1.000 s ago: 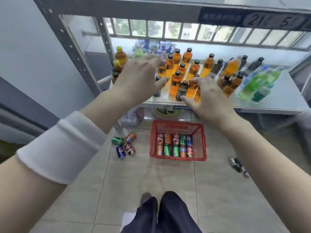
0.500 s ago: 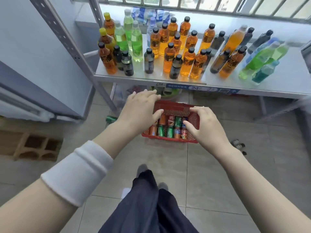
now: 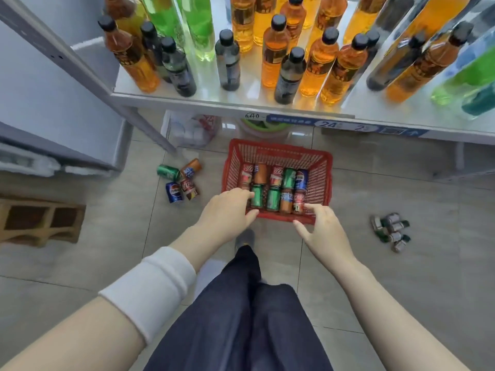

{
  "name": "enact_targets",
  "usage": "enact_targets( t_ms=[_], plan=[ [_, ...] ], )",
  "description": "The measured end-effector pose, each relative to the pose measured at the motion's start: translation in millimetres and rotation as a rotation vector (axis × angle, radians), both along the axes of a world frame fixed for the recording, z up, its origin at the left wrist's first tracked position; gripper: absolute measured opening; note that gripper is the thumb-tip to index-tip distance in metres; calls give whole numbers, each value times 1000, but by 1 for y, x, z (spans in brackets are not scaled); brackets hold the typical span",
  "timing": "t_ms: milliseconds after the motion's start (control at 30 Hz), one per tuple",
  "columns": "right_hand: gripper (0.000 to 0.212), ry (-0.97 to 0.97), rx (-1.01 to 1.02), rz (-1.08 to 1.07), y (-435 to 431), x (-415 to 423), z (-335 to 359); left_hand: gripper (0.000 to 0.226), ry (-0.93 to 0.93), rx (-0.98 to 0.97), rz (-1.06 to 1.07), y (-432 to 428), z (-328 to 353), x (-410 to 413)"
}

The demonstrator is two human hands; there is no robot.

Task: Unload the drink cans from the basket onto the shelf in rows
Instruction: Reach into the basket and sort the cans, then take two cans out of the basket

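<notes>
A red plastic basket (image 3: 321,167) stands on the tiled floor below the shelf (image 3: 241,105). Inside it lie several drink cans (image 3: 273,188) in two rows, red, orange, green and blue. My left hand (image 3: 227,210) reaches over the basket's near left corner, fingers extended toward a green can. My right hand (image 3: 321,231) hovers at the near right rim with fingers spread, holding nothing.
The shelf carries many upright bottles (image 3: 289,65), orange, green and dark. Several loose cans (image 3: 179,180) lie on the floor left of the basket, and a few small bottles (image 3: 391,228) lie to its right. A wooden block (image 3: 40,223) sits far left. My legs (image 3: 241,303) are below.
My view has dropped and moved closer to the floor. Both hands have come down from shelf height to the basket's near rim.
</notes>
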State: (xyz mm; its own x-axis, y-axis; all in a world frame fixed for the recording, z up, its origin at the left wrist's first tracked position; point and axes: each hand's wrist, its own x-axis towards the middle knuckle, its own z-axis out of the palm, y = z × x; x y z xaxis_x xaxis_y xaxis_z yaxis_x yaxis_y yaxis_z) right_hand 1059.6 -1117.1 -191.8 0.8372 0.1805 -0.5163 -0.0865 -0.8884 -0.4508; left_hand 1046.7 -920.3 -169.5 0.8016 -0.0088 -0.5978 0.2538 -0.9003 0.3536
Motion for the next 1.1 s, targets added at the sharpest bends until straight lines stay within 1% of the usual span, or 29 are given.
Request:
enact_targets(
  t_ms=[67,133,233,333,433,500,600,667,733,800,867,933,1100],
  plan=[
    [53,121,36,-67,0,9,-43,48,122,-62,77,-2,-44,11],
    [58,208,56,-118,-1,22,-100,47,216,-115,148,-5,-104,21],
    [62,325,60,-186,-4,45,-206,45,311,-180,277,-11,-210,36],
    [65,413,16,-214,-10,73,-313,44,384,-191,349,-16,-313,57],
    [60,407,-34,-205,-15,101,-409,39,387,-209,408,-23,-403,81],
    [63,422,-87,-164,-12,112,-462,33,354,-185,465,-26,-454,96],
    [65,434,-162,-60,-3,120,-528,37,330,-138,545,-32,-524,112],
    [61,437,-198,-24,6,119,-560,44,345,-108,543,-36,-561,114],
    [60,397,-251,0,17,116,-583,46,349,-71,531,-39,-592,113],
    [65,342,-287,-36,30,115,-599,49,351,-50,547,-42,-614,112],
    [75,343,-287,-111,44,114,-609,60,377,-42,603,-43,-630,112],
    [83,365,-274,-159,53,116,-619,65,408,-76,660,-43,-639,114],
    [96,402,-202,-278,51,128,-631,51,446,-242,701,-34,-650,116]
  ],
)
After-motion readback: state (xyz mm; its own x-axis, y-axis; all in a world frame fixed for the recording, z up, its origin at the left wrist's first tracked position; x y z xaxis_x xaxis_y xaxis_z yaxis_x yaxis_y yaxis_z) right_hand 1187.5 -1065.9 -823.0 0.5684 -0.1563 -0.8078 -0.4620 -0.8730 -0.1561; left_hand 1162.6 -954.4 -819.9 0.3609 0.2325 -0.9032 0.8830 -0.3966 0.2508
